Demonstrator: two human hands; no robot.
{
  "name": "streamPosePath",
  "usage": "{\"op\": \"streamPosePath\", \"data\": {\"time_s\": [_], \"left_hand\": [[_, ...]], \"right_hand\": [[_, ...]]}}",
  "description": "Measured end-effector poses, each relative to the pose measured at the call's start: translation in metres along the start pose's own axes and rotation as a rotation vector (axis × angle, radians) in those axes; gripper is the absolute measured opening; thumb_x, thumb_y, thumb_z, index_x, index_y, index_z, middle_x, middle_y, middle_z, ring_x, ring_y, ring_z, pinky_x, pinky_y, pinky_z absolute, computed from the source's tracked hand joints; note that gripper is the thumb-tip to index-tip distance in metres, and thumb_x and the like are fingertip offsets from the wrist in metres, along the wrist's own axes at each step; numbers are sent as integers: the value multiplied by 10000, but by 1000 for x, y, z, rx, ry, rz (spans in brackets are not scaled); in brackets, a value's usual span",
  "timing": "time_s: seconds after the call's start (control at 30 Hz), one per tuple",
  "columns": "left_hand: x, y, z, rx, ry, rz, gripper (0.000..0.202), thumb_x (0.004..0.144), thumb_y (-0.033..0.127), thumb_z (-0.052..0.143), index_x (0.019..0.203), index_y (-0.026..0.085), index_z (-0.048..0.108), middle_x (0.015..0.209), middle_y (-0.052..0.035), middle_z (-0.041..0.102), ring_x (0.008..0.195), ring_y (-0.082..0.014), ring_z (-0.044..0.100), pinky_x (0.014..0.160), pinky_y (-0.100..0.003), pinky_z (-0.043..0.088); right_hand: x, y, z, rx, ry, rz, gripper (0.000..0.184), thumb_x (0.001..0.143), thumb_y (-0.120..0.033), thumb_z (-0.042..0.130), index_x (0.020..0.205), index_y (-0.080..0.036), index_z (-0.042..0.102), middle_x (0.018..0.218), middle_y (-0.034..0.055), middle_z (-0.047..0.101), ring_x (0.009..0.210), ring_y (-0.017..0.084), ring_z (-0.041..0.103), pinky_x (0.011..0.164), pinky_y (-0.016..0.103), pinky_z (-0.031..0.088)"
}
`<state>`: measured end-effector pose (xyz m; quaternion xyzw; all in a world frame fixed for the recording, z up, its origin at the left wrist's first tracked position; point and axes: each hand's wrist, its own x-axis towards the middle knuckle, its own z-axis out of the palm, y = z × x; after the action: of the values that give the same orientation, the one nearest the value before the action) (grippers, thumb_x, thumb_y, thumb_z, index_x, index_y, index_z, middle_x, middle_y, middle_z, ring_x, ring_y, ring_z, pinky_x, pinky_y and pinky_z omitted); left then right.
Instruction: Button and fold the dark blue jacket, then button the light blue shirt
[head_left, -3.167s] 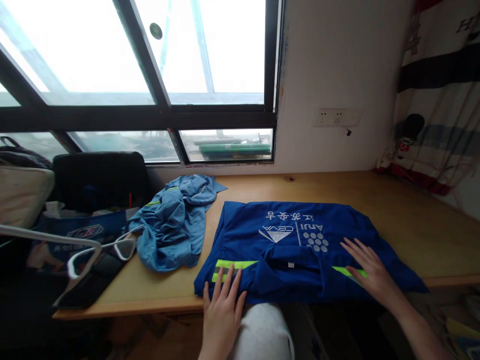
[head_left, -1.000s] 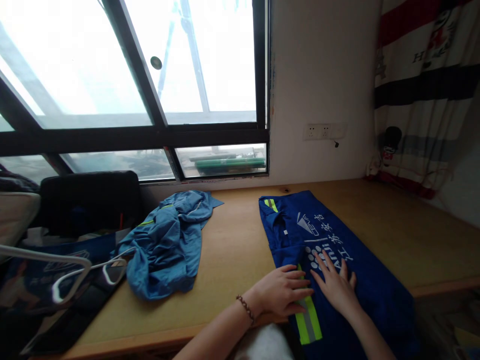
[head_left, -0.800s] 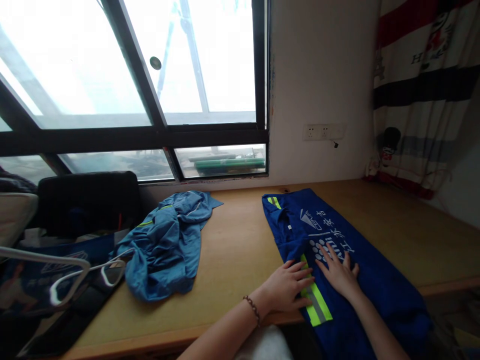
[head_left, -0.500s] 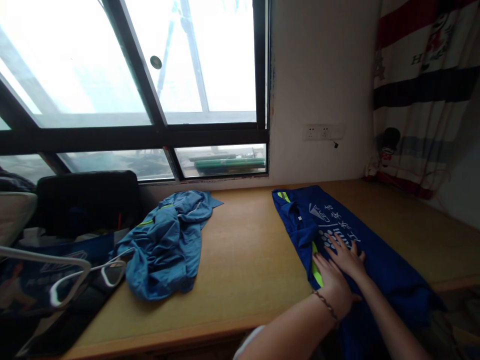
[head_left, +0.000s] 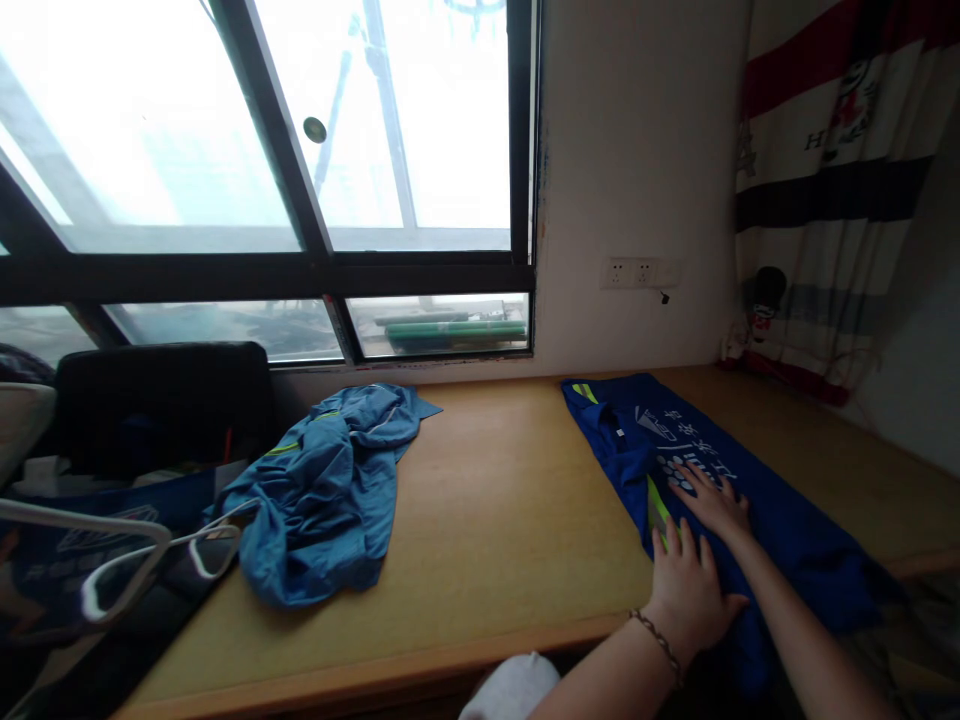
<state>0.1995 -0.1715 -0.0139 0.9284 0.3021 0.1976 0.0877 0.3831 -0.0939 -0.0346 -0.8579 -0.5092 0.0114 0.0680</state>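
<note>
A dark blue work shirt (head_left: 757, 500) with white print and yellow-green reflective stripes lies folded lengthwise on the right part of the wooden desk (head_left: 487, 520). My left hand (head_left: 690, 590), a bead bracelet on its wrist, rests flat on the shirt's near end with fingers stretched out. My right hand (head_left: 716, 500) lies flat just beyond it, fingers spread over the white print. Neither hand grips the cloth.
A crumpled lighter blue garment (head_left: 322, 490) lies on the desk's left part. White hangers (head_left: 150, 555) and a dark bag (head_left: 157, 405) sit at the far left. A window runs along the back wall, a wall socket (head_left: 637, 272) beside it, a striped curtain (head_left: 832, 180) at right.
The dark blue shirt was turned from crosswise to lengthwise and slid to the right. My left hand came across onto its near end; both hands now press it flat.
</note>
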Motion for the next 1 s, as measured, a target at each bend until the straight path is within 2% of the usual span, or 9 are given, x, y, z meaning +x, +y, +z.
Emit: {"op": "streamPosePath", "data": {"time_s": [0.27, 0.43, 0.6, 0.87, 1.0], "left_hand": [[-5, 8, -4, -22, 16, 156, 661, 799, 496, 322, 1333, 108, 269, 1376, -170, 271, 1272, -360, 157, 961, -570, 213], [-5, 4, -6, 2, 33, 173, 667, 798, 519, 317, 1334, 127, 260, 1388, -149, 253, 1284, -338, 134, 978, -555, 202], [-1, 3, -7, -4, 6, 205, 677, 785, 529, 353, 1342, 161, 244, 1392, -136, 250, 1278, -342, 154, 957, -555, 234], [-2, 6, 4, 46, 51, 240, 586, 834, 493, 305, 1345, 215, 238, 1399, -127, 239, 1264, -319, 209, 921, -541, 291], [-2, 6, 7, 67, 48, 236, 572, 840, 498, 287, 1344, 233, 237, 1402, -114, 232, 1261, -309, 218, 918, -530, 299]], "right_hand": [[21, 15, 1, 27, 14, 52, 595, 735, -676, 227, 1283, -452, 279, 1401, -102, 234, 1228, 344, 190, 913, 577, 201], [40, 22, 0, 46, 30, 113, 613, 732, -682, 193, 1292, -443, 268, 1412, -82, 212, 1225, 365, 185, 890, 594, 205], [58, 31, 1, 54, 23, 90, 623, 729, -679, 197, 1294, -429, 281, 1415, -74, 211, 1212, 371, 209, 891, 593, 200], [84, 50, 4, 78, 14, 92, 660, 700, -713, 220, 1297, -436, 265, 1416, -73, 209, 1207, 372, 208, 885, 581, 198], [94, 60, 6, 92, 13, 83, 692, 692, -726, 234, 1304, -405, 277, 1421, -41, 202, 1201, 378, 209, 879, 571, 188]]}}
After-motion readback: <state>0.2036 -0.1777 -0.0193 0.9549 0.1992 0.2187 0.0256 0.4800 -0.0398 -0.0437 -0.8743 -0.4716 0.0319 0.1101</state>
